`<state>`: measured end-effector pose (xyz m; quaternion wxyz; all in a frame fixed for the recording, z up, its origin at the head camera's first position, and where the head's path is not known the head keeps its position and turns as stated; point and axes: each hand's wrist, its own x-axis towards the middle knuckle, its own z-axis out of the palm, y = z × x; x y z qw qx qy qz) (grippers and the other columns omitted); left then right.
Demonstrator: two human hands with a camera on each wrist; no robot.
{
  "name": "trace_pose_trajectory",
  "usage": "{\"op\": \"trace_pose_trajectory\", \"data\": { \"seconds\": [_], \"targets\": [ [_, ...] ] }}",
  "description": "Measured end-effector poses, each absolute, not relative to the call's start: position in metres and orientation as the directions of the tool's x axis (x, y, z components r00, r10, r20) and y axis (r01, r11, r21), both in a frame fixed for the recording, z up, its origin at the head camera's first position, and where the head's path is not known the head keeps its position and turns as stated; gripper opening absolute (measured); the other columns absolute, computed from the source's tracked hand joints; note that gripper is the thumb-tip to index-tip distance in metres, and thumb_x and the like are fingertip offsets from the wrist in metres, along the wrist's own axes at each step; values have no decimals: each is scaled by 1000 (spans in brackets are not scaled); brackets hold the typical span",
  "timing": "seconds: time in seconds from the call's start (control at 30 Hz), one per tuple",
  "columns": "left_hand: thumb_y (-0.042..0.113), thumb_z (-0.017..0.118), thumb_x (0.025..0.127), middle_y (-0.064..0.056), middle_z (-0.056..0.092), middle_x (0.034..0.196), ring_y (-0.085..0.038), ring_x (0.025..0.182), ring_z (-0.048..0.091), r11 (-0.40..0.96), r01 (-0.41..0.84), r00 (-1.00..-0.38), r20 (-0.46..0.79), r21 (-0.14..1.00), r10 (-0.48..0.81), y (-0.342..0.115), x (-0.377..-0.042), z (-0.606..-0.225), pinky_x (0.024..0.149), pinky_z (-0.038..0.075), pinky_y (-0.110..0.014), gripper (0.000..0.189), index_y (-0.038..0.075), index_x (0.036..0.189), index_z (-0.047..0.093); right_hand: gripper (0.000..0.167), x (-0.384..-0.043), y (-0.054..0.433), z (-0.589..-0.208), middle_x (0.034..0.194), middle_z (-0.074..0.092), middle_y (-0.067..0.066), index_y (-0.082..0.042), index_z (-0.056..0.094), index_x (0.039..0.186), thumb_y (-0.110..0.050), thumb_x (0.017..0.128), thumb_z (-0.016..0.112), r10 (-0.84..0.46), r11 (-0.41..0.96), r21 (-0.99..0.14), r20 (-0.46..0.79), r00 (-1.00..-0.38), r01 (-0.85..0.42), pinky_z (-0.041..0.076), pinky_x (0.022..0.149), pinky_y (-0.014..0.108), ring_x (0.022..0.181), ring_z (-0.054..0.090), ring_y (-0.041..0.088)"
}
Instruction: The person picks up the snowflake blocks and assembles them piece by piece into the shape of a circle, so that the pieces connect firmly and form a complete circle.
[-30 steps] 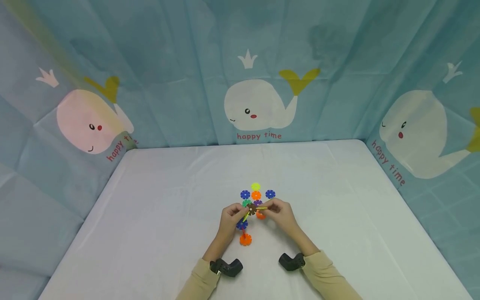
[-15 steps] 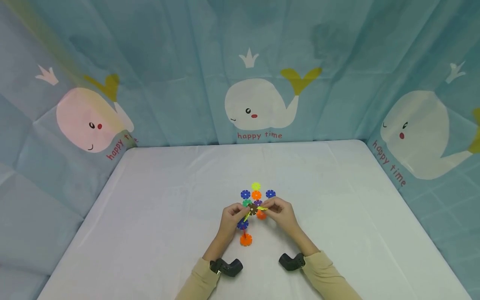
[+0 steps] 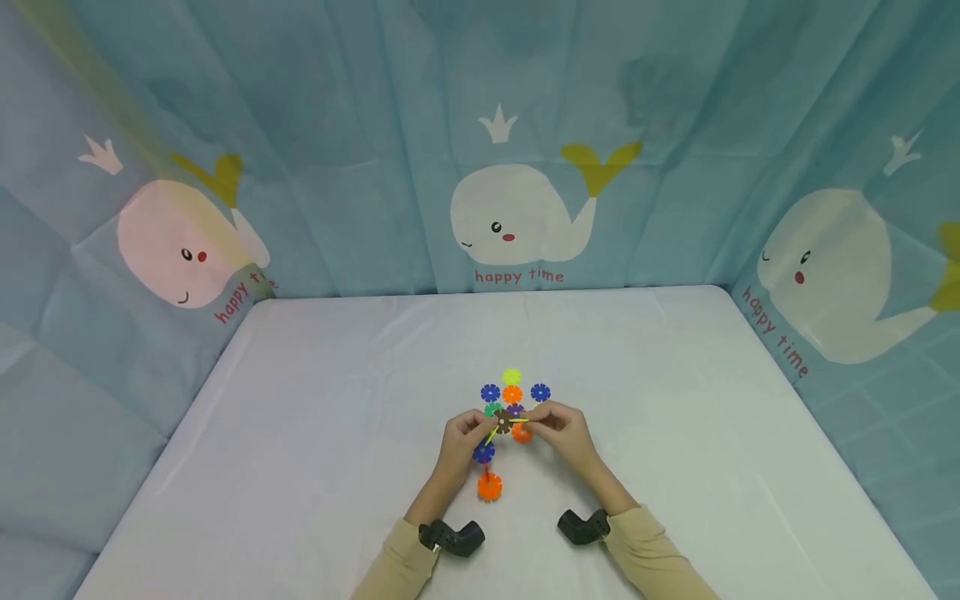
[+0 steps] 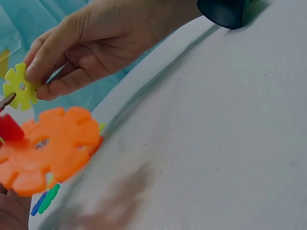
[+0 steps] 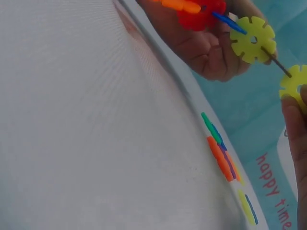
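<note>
A chain of slotted plastic snowflake discs hangs between my two hands above the table. It runs from an orange disc (image 3: 490, 487) through a red disc (image 5: 201, 14), a blue disc (image 3: 483, 452) and a yellow disc (image 5: 253, 39) to a brown disc (image 3: 502, 422). At the far end, a second yellow disc (image 4: 20, 87) is joined to the brown one. My left hand (image 3: 457, 442) grips the chain around the inner yellow disc, its fingertips partly hidden behind it. Thumb and fingers of my right hand (image 3: 561, 427) pinch the end yellow disc by its rim.
Loose discs lie flat on the white table (image 3: 337, 400) just beyond my hands: a yellow-green disc (image 3: 512, 377), an orange disc (image 3: 512, 394), blue discs (image 3: 541, 392), a green disc (image 3: 492, 409) and others. A whale-printed curtain (image 3: 337, 208) encloses the table's back and sides.
The end yellow disc in my right hand tilted to show its face, then turned edge-on again. The brown disc shifted slightly left. Both hands stay at nearly the same place.
</note>
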<state>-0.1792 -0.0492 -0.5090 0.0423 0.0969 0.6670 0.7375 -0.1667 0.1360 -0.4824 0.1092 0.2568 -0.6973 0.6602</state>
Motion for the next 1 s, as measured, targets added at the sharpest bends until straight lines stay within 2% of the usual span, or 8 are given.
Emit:
{"op": "trace_pose_trajectory", "data": {
  "seconds": [0.13,0.27,0.43,0.53,0.67,0.83,0.93,1.0],
  "targets": [
    [13,57,88,-8,49,64,-10,47,41,-127,27,-972,56,992,228,-50,-177,-511,45,35,-19,24,-4,71,54,9,-165,138,-484,77,60,19,10,60,80,18,76,58,-232,12,-875,468,-853,-484,48,62,25,68,58,21],
    [8,56,88,-9,48,63,-9,46,39,-126,46,-967,76,991,241,-50,-174,-503,45,34,-18,24,-9,72,52,9,-165,139,-485,78,59,24,12,58,78,20,76,57,-272,-23,-866,486,-830,-500,49,63,27,70,59,25],
    [6,55,88,-30,47,68,-7,46,39,-107,75,-959,101,991,265,-50,-168,-486,46,34,-18,24,-13,73,51,11,-165,142,-486,77,58,27,11,57,76,22,75,56,-292,-38,-841,525,-799,-539,49,63,28,70,60,28],
    [4,54,88,-30,48,67,-7,45,41,-91,74,-953,97,993,288,-49,-168,-485,44,36,-18,24,-14,73,50,13,-165,143,-487,75,58,26,11,56,74,24,73,56,-286,-37,-833,539,-793,-553,49,63,28,70,60,28],
    [5,54,88,-26,51,69,-7,50,41,-43,69,-952,79,997,296,-48,-167,-484,49,37,-18,23,-13,74,52,14,-164,143,-490,75,58,25,11,56,74,25,72,56,-273,-45,-839,532,-801,-542,50,63,28,69,59,27],
    [6,55,88,-36,51,79,-8,52,41,-15,46,-951,48,999,306,-50,-167,-481,51,36,-18,23,-14,76,54,12,-165,142,-490,75,58,25,12,56,75,24,74,55,-291,-55,-843,526,-799,-535,50,62,30,67,59,28],
    [6,54,89,-31,52,73,-8,51,41,-6,31,-940,32,999,338,-51,-168,-482,51,36,-19,24,-15,76,53,12,-166,142,-491,75,58,25,11,56,74,23,74,55,-297,-55,-847,520,-801,-529,50,62,29,67,59,27],
    [5,53,89,-20,52,66,-8,50,41,-4,10,-932,11,1000,361,-53,-169,-482,50,36,-19,24,-15,75,51,12,-167,143,-492,75,58,25,11,56,74,23,74,55,-306,-59,-853,510,-804,-519,49,62,28,68,60,25]
  ]
}}
